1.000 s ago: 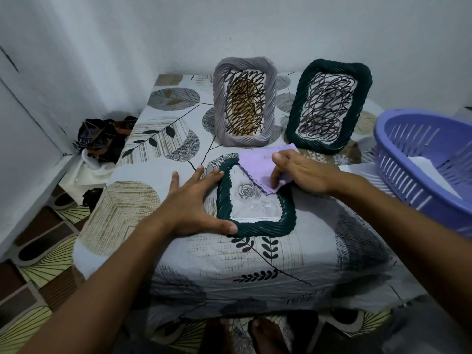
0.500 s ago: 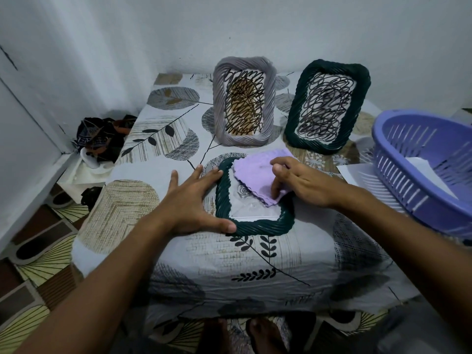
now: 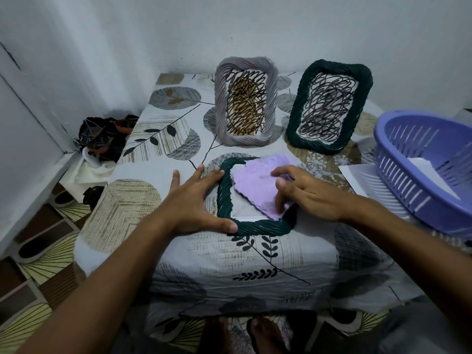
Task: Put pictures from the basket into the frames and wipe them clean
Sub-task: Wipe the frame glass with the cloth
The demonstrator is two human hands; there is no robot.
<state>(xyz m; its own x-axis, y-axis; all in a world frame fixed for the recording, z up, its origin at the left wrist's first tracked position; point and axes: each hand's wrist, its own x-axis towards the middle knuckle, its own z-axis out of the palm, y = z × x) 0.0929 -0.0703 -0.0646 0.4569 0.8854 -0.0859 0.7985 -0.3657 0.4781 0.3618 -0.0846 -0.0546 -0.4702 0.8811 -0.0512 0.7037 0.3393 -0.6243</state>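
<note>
Text: none readable.
Frames (image 3: 246, 108): pictures show scribbles only, no letters.
Basket (image 3: 419, 159): no label legible.

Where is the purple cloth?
The purple cloth lies on the flat dark green frame mid-table, under the right hand.

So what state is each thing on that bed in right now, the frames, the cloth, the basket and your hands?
Flat green frame: lying flat, steadied at its left edge.
Purple cloth: spread over the frame's glass.
Grey frame: standing, scribbled picture inside.
Standing green frame: upright, scribbled picture inside.
Basket: holds paper.
Left hand: open, pressing the frame.
Right hand: pressing the cloth.
</note>
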